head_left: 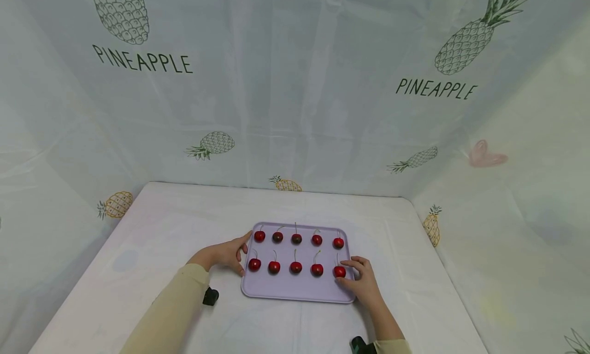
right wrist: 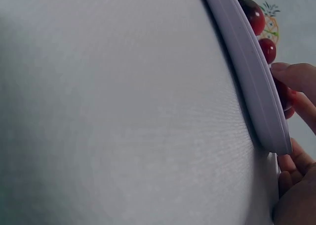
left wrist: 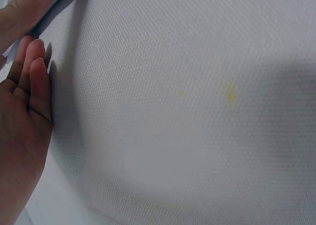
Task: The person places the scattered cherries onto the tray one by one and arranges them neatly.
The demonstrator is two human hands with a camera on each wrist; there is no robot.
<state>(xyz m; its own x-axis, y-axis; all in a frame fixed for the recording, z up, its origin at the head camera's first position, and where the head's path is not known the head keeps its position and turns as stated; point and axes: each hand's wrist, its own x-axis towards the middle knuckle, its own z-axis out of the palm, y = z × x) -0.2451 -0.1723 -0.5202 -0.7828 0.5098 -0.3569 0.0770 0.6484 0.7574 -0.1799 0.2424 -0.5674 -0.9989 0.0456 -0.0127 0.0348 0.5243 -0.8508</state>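
A light purple tray [head_left: 295, 290] lies on the white-covered table, bearing two rows of red cherries with stems. My right hand [head_left: 364, 282] is at the tray's right side, thumb and forefinger around the rightmost cherry [head_left: 339, 271] of the near row. In the right wrist view that cherry [right wrist: 282, 92] sits between the thumb [right wrist: 298, 79] and a finger, partly covered. My left hand [head_left: 226, 254] rests against the tray's left edge, forefinger by the far corner and thumb lower down. The left wrist view shows its other fingers [left wrist: 39, 81] loosely bent beside the tray.
The white table [head_left: 152, 231] extends around the tray on all sides. Behind it hangs a pale cloth [head_left: 286, 87] printed with pineapples. Dark wrist devices [head_left: 210, 296] sit at both of my sleeves.
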